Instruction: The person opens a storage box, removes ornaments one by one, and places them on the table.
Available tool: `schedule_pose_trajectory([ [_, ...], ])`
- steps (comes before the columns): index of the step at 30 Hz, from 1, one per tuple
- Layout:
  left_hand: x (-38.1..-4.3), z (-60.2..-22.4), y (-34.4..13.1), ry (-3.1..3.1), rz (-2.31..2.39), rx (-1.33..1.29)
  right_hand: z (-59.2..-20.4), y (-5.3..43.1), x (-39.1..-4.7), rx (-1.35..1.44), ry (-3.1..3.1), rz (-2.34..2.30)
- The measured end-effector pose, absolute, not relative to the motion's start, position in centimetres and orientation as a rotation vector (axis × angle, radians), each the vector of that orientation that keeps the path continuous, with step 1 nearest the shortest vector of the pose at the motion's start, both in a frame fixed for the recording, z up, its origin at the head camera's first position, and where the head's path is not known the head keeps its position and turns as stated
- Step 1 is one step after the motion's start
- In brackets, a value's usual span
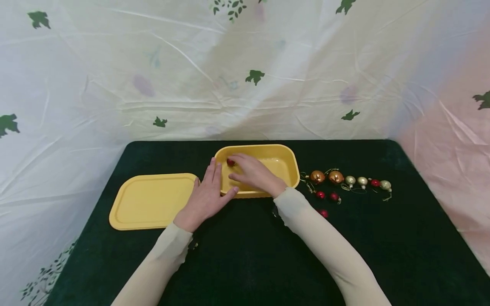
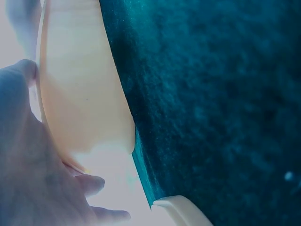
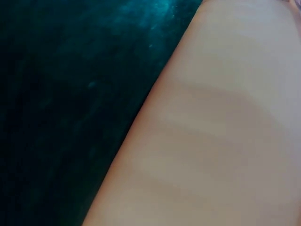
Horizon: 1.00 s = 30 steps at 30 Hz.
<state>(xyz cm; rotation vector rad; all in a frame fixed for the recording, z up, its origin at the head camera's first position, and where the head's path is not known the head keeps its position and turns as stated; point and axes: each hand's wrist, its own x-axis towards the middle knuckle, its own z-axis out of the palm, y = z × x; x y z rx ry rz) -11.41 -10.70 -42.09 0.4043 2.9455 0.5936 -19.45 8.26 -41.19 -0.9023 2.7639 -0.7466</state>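
Observation:
A yellow open box (image 1: 289, 159) stands near the table's back edge. My left hand (image 1: 204, 199) rests against its left end, fingers straight and the thumb at the front left corner. In the left wrist view, this hand (image 2: 33, 174) touches the box wall (image 2: 84, 89). My right hand (image 1: 254, 172) reaches down inside the box with its thumb apart from the fingers. A small red bauble (image 1: 230, 162) is at its fingertips, by the left end of the box. The right wrist view shows the box wall (image 3: 211, 127) up close and hides the hand.
Left of the box lies a flat yellow lid (image 1: 153, 202), its right edge under my left hand. On the right are copper baubles (image 1: 336, 177), several small red baubles (image 1: 320, 194) and pale gold baubles (image 1: 362, 182) with strings. A dark green cloth (image 1: 245, 255) covers the table.

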Motion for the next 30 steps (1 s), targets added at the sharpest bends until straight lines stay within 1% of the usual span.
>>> schedule_pose_trajectory([
  [4, -11.4, -42.1, -10.6, 2.951, 0.6, 0.417, -41.2, 7.8, -20.0, -0.917, 2.736, -0.753],
  [13, -11.3, -42.1, -10.6, 2.949, 0.599, 0.402, -41.5, 7.0, -20.8, -0.853, 2.716, -0.765],
  [30, -11.4, -41.9, -10.6, 2.944, 0.593, 0.4, -41.6, 6.7, -20.7, -0.857, 2.733, -0.732],
])
